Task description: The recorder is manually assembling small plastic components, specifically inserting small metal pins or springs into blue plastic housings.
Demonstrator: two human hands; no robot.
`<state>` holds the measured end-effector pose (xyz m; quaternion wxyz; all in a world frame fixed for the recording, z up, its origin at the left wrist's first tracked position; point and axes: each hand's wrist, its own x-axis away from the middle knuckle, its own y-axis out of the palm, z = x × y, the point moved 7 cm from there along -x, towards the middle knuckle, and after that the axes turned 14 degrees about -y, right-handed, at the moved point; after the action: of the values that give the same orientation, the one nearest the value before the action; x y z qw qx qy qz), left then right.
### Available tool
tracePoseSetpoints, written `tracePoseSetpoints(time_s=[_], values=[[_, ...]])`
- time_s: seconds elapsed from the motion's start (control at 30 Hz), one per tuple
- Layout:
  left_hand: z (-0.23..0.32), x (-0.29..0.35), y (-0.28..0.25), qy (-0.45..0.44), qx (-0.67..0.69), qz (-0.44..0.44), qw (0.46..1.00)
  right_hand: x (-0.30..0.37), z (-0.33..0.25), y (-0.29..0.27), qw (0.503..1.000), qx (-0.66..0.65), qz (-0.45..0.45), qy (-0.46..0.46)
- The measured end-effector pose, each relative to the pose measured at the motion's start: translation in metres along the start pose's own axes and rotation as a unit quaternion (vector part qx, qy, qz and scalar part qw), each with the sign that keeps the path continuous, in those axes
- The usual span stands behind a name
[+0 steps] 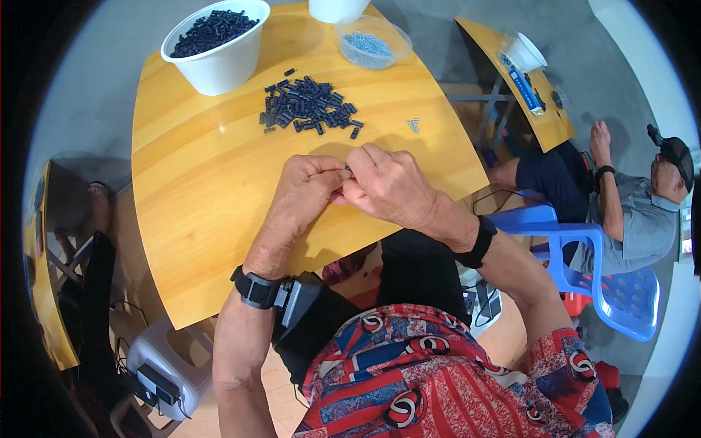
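Over the near part of the wooden table, my left hand [309, 184] and my right hand [391, 187] meet with their fingertips pinched together. A small black plastic piece [347, 168] shows between them, mostly covered by the fingers; I cannot make out its exact kind. Just beyond my hands lies a loose pile of short black plastic pieces [307, 104]. To the right of that pile are several tiny silvery pins or screws [413, 125].
A white tub [217, 69] full of black pieces stands at the table's far left. A clear bowl [385, 59] of small silvery parts and another white container [337, 9] are at the far side. On the right, a person [634, 208] sits near a blue chair [621, 292].
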<state>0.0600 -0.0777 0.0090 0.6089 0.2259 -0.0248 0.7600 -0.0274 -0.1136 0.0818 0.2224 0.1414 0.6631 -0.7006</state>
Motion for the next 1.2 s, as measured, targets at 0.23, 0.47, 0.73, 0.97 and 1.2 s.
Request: tracePoseSetpoints(time_s=[0.23, 0.47, 0.73, 0.97, 1.2], values=[[-0.006, 0.000, 0.005, -0.019, -0.026, -0.011, 0.999, 0.003, 0.002, -0.008, 0.997, -0.036, 0.032, -0.052], [-0.009, -0.004, 0.002, -0.026, -0.060, -0.012, 0.998, 0.013, -0.006, 0.002, 0.990, 0.033, 0.019, -0.139], [-0.004, -0.005, 0.002, -0.008, -0.075, -0.024, 0.997, 0.014, -0.010, 0.003, 0.989, 0.056, 0.009, -0.138], [0.000, -0.002, 0.005, -0.018, -0.007, -0.021, 1.000, 0.020, 0.008, -0.008, 0.994, -0.069, 0.078, 0.040], [0.002, 0.001, 0.008, -0.004, -0.088, -0.046, 0.995, 0.023, -0.004, -0.016, 0.999, -0.014, 0.048, 0.007]])
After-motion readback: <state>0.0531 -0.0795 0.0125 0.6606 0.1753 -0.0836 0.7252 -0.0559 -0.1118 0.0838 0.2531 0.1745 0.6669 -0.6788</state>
